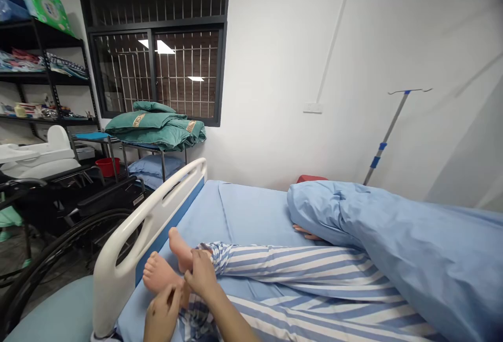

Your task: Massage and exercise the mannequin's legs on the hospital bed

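Note:
Two bare, smooth feet lie at the foot end of the bed, the near foot (159,273) and the far foot (179,247). They belong to a lying figure in blue-and-white striped trousers (291,266). My right hand (201,274) is closed over the ankle of the far foot, beside the bunched trouser cuff (222,255). Lower down, my left hand (162,315) has its fingers curled together against the near ankle; what they pinch, if anything, is hidden. A light blue quilt (385,232) covers the upper body, with a hand (308,233) showing under its edge.
The white footboard (147,221) rises just left of the feet. A black wheelchair (78,227) stands beyond it. Green folded bedding (157,124) rests on a chair by the window. A drip stand (387,138) leans near the wall behind the bed.

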Available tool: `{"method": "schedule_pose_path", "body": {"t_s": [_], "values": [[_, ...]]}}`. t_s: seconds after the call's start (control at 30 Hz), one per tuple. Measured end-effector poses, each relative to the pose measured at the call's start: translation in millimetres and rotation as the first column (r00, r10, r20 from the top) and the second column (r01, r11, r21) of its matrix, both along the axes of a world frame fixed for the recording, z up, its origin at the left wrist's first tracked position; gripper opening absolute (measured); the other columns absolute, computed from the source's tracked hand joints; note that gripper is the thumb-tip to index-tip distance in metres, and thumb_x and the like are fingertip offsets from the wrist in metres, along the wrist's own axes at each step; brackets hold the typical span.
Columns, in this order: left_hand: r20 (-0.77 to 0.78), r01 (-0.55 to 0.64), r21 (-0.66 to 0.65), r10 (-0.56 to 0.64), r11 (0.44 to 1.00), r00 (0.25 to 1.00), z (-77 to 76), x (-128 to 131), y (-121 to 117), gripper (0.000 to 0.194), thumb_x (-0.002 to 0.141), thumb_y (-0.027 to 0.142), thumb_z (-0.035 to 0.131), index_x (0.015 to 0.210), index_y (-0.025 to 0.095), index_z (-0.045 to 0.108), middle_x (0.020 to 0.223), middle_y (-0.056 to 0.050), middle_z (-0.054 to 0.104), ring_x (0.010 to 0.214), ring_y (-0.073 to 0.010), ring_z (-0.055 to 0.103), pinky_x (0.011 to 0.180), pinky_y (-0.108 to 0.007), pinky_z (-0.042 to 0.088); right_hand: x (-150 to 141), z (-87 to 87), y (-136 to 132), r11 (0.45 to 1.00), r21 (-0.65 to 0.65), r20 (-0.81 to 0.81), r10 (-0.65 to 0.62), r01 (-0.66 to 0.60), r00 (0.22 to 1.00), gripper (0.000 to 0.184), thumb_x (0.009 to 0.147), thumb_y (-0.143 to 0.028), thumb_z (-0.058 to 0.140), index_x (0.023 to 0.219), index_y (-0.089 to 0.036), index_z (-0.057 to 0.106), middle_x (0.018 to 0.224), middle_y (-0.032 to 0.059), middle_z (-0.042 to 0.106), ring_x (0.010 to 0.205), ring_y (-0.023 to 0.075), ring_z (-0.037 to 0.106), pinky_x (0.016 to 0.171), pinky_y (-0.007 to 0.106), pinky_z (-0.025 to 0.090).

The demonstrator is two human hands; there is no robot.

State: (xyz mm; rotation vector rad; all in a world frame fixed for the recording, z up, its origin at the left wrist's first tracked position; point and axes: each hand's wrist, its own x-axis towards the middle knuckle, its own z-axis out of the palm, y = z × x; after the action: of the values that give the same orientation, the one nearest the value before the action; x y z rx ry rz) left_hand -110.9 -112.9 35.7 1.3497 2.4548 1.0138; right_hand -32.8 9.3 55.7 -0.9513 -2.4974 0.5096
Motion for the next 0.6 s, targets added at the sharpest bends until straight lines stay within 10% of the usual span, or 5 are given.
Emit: {"method": "schedule_pose_path", "body": {"t_s": [0.2,0.4,0.6], "values": [[-0.642,-0.161,0.103,0.189,0.982,0.743,68.3,-33,64,0.042,0.081,0.025,0.04,0.118,0.01,0.055,0.128,-0.018,0.048,0.126,-0.032,0.035,0.1,-0.043,0.034,-26,-18.7,26,0.999,-0.04,0.186,0.043,-0.036,0.982,0.072,0.057,-0.025,0.063,0.124,-0.007,0.044,0.126,0.02,0.047,0.121,0.0306,0.039,0.1,0.04,0.03],[-0.67,-0.196,-0.241,-0.017,0.951,0.742,62.5,-69,112,0.043,0.083,0.013,0.029,0.118,0.0,0.052,0.1,-0.024,0.059,0.077,-0.0238,0.064,0.062,-0.032,0.05,-42,-37.8,49,0.999,-0.014,0.266,-0.028,0.033,0.964,0.062,0.057,-0.036,0.067,0.113,-0.014,0.053,0.114,0.016,0.057,0.11,0.0299,0.049,0.095,0.041,0.034],[-0.623,-0.104,-0.426,-0.209,0.899,0.754,68.2,-91,139,0.031,0.082,0.015,0.038,0.093,0.007,0.067,0.081,-0.02,0.064,0.083,-0.0238,0.064,0.071,-0.032,0.049,-43,-40.9,58,0.997,0.008,0.272,-0.078,0.078,0.959,0.053,0.063,-0.048,0.064,0.105,-0.016,0.057,0.107,0.0145,0.059,0.104,0.0297,0.052,0.089,0.042,0.037]]}}
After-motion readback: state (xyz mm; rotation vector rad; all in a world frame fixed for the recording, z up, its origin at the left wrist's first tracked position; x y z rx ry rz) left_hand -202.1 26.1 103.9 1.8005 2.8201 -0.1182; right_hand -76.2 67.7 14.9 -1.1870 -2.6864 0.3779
